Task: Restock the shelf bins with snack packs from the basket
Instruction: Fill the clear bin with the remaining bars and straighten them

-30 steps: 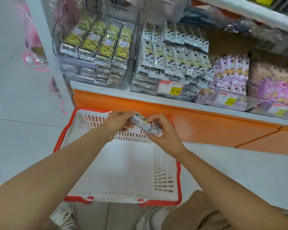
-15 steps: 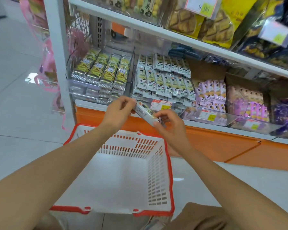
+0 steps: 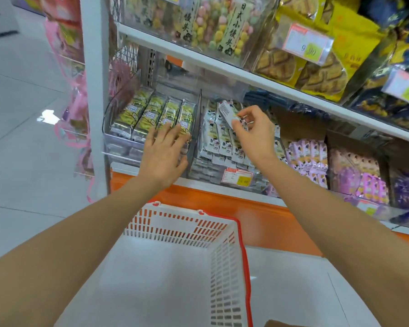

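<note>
Placing step: right hand [image 3: 253, 135] pinches snack pack [image 3: 227, 112] above the white-pack bin [image 3: 210, 172], toward its back edge. Left hand [image 3: 165, 149] lies spread flat on yellow packs [image 3: 147, 114], at their bin's front right corner. Basket [image 3: 242, 244] looks empty. Next: slot pack into a row, release.

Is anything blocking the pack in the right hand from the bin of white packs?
Nothing visible. The right hand holds the snack pack just over that open bin; the left hand rests on the neighbouring yellow packs.
</note>
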Demonstrator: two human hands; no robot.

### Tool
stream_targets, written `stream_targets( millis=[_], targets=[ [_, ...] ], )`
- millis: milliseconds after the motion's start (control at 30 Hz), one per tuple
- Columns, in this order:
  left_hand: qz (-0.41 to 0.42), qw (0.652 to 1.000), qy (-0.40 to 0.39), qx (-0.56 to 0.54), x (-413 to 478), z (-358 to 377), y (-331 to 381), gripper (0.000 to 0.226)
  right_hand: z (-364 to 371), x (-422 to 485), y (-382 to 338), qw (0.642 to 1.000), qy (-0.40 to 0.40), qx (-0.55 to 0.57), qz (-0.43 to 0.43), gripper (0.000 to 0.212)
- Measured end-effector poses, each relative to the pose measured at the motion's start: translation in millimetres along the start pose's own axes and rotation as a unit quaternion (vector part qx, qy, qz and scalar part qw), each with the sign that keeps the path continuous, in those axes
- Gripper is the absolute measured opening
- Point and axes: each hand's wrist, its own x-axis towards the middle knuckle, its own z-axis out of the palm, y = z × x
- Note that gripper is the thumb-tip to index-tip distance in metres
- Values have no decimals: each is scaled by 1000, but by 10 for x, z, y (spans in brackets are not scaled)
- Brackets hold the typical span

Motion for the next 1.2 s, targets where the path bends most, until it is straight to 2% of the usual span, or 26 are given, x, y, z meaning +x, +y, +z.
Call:
stream_targets(
  millis=[233, 500, 733, 867, 1033, 1200],
  targets=[
    [39, 998, 50, 10, 15, 130, -105, 46, 356, 398, 93, 997, -2, -81, 15, 19],
    [41, 996, 77, 22, 11, 188, -118, 44, 534, 453, 143, 992, -17, -117, 33, 22],
    [41, 997, 61, 29, 14, 163, -105, 44, 518, 436, 164, 990, -31, -129, 42, 27],
    [41, 998, 42, 33, 12, 126, -87, 45, 430, 425, 149, 986, -65, -146, 40, 38],
    [40, 998, 16, 48, 6, 65, -17, 52, 239, 176, 112, 991, -98, -95, 2, 49],
    [56, 997, 7, 46, 16, -27, 143, 56, -21, -124, 198, 991, -101, -81, -20, 49]
  ],
)
